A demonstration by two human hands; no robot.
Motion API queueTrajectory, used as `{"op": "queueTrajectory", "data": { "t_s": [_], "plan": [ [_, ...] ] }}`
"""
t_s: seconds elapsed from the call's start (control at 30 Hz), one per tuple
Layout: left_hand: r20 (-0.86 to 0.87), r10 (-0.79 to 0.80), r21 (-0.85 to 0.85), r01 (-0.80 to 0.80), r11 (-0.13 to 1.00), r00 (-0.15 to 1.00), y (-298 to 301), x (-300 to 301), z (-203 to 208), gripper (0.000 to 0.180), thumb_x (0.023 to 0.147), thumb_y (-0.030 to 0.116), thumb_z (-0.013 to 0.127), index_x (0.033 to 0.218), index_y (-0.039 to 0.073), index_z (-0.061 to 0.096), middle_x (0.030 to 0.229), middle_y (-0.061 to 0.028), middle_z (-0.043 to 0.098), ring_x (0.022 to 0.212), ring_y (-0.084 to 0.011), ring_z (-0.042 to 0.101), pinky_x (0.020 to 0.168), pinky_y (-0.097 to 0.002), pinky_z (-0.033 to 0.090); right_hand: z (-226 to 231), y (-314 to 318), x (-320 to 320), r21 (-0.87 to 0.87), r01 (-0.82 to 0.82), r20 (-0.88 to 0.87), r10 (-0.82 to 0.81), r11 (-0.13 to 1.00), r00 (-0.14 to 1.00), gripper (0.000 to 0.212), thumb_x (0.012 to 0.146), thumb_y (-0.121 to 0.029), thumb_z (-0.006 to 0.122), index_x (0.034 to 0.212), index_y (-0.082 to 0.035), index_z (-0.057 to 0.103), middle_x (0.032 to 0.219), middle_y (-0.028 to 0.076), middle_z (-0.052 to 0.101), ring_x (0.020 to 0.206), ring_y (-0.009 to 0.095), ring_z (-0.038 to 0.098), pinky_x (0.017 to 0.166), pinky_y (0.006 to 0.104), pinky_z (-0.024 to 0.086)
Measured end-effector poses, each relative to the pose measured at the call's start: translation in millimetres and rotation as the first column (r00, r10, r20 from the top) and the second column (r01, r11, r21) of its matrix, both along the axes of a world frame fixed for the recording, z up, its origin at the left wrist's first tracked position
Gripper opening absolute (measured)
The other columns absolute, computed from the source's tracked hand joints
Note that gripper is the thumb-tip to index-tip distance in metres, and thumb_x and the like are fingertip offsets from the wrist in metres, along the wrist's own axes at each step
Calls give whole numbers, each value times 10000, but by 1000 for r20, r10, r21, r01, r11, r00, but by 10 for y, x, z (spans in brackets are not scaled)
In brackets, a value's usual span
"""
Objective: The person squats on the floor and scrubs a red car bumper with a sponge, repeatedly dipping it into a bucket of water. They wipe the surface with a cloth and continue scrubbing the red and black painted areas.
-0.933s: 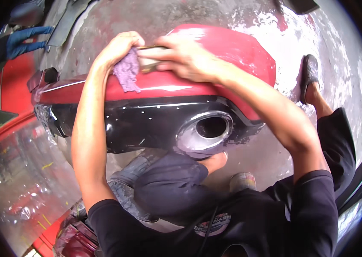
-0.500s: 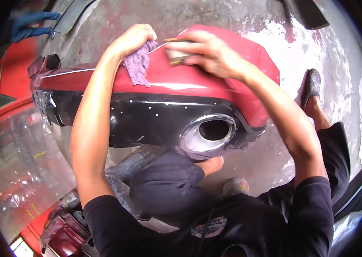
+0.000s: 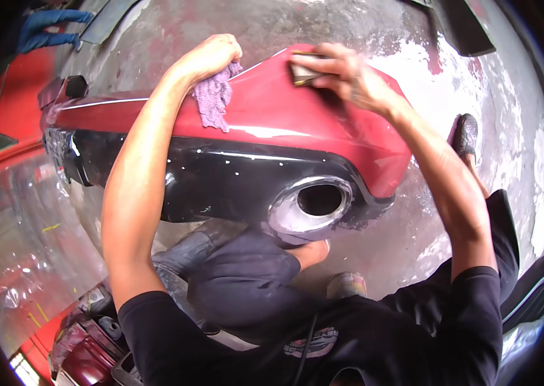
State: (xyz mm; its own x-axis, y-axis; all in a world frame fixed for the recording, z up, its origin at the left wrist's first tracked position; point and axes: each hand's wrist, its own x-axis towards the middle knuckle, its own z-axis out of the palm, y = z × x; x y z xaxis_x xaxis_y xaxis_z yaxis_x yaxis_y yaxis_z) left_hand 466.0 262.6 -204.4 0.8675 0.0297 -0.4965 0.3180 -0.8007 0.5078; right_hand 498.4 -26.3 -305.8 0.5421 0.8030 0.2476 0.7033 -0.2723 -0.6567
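Note:
A red car bumper (image 3: pixel 262 106) with a black lower section (image 3: pixel 220 177) lies across in front of me. My left hand (image 3: pixel 211 56) is closed at the bumper's far edge, gripping a crumpled purple cloth (image 3: pixel 212 100) that hangs over the red paint. On the right part of the red surface, my right hand (image 3: pixel 357 76) presses a small grey and tan sanding block (image 3: pixel 301 72), its fingers wrapped over it. The block's underside is hidden against the paint. Below, an oval exhaust opening (image 3: pixel 320 199) with a pale, scuffed rim sits in the black section.
Clear plastic sheeting (image 3: pixel 21 238) covers a red car part at the left. Dark red parts (image 3: pixel 85 360) lie at the lower left. Another person's blue-trousered legs (image 3: pixel 53 29) show at the top left. A dark panel (image 3: pixel 462 29) rests on the stained concrete floor (image 3: pixel 233 19) beyond.
My right hand has slid the sanding block to the right along the red surface. My left hand keeps hold of the cloth in nearly the same place.

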Motion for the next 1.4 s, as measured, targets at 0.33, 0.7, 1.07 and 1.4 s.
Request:
{"op": "queueTrajectory", "data": {
  "t_s": [0.33,0.7,1.07,1.4],
  "plan": [
    [29,56,-64,-54,996,998,126,-15,-73,134,912,151,599,957,45,666,883,-5,644,873,-116,590,821,-280,474,-141,172,7,136,149,120,-165,979,979,525,884,-53,708,1392,-181,677,1236,177,684,1115,397,639,982,486,534],
    [-7,104,-140,-104,985,995,153,-52,-142,80,885,111,594,919,67,652,859,8,628,806,-100,566,741,-258,456,150,331,-291,37,316,192,-317,948,929,454,853,4,638,1252,-179,754,1170,155,684,1126,380,617,1001,500,503],
    [4,79,-198,-76,977,997,329,-17,-180,103,888,115,595,941,66,668,886,13,633,847,-103,561,794,-263,458,-35,-18,-163,50,128,-6,-128,991,992,540,912,35,668,1427,-125,639,1335,191,634,1202,379,635,1044,426,539],
    [39,-31,-121,36,992,999,277,8,-127,112,845,126,587,911,53,641,862,22,587,800,-93,499,746,-249,405,-566,-907,-545,-27,350,-177,-349,936,920,455,984,-91,654,1437,-119,625,1397,165,634,1322,317,600,1116,396,514]
  ]
}}
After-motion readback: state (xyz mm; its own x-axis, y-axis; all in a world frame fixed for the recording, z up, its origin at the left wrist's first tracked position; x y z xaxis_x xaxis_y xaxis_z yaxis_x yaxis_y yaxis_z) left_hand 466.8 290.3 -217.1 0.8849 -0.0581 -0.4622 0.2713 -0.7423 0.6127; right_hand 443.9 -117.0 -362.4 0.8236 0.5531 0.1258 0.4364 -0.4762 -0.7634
